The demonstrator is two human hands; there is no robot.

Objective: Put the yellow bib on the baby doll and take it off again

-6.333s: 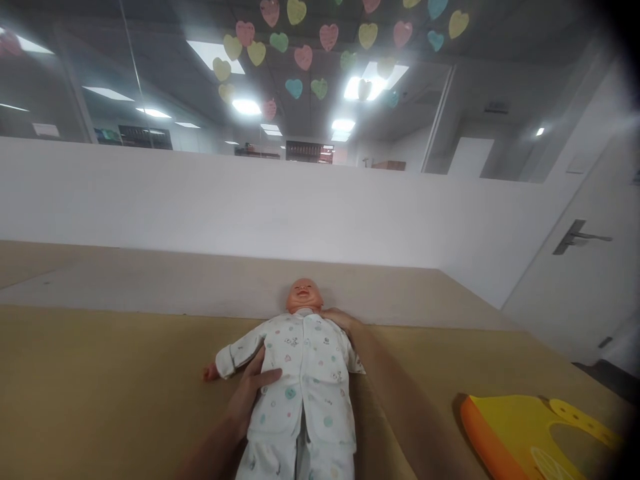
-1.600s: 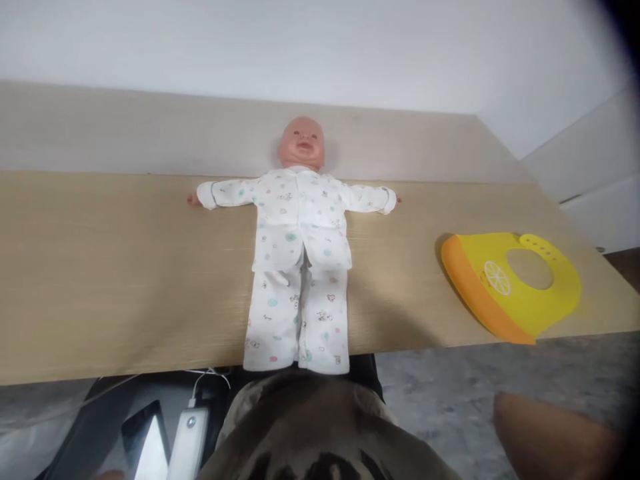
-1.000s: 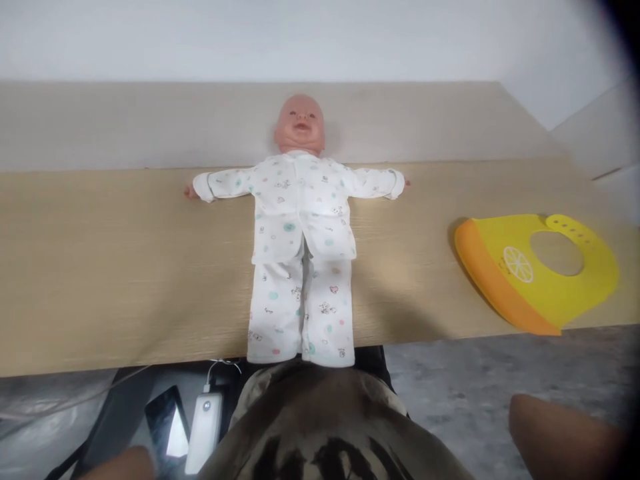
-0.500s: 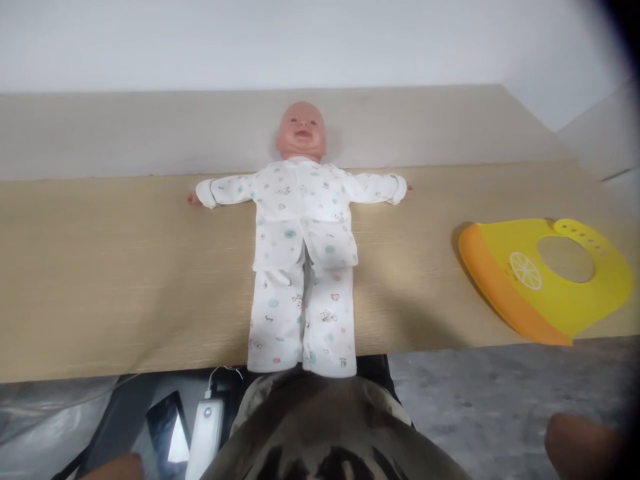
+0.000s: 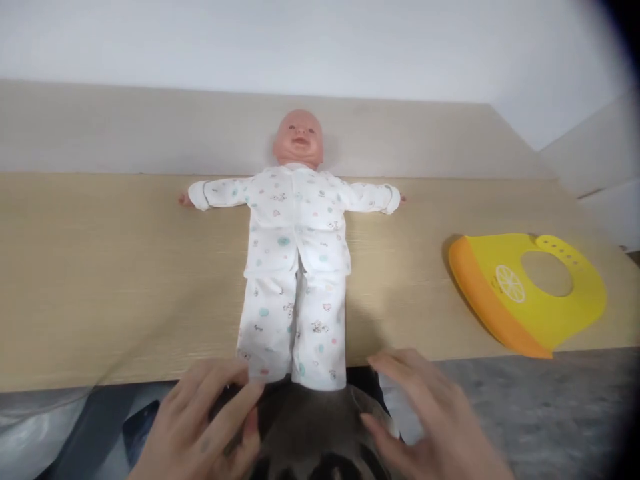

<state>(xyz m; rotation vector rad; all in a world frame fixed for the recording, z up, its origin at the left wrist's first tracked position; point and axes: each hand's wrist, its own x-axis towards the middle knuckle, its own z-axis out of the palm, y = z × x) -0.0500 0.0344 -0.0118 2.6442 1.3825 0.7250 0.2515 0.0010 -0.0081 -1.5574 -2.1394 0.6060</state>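
Observation:
A baby doll [image 5: 299, 141] lies on its back with both arms stretched out sideways. It wears a white printed top [image 5: 297, 220] and matching white trousers [image 5: 320, 327], whose hems reach the table's front edge. My left hand [image 5: 205, 420] is at the hem of the trouser leg on the left, fingers slightly bent and apart; whether the fingertips touch the cloth I cannot tell. To the right of the other hem, apart from it, my right hand [image 5: 433, 417] hovers with thumb and fingers spread. Neither hand holds anything.
A yellow bib [image 5: 575, 313] with an orange pocket lies flat on the wooden table [image 5: 100, 280], to the right of the doll. Below the front edge, a dark phone [image 5: 140, 427] shows partly behind my left hand. A white wall [image 5: 250, 47] stands behind.
Both hands have come up from the bottom corners toward the trouser hems. The view has shifted slightly; the doll and bib keep their places on the table.

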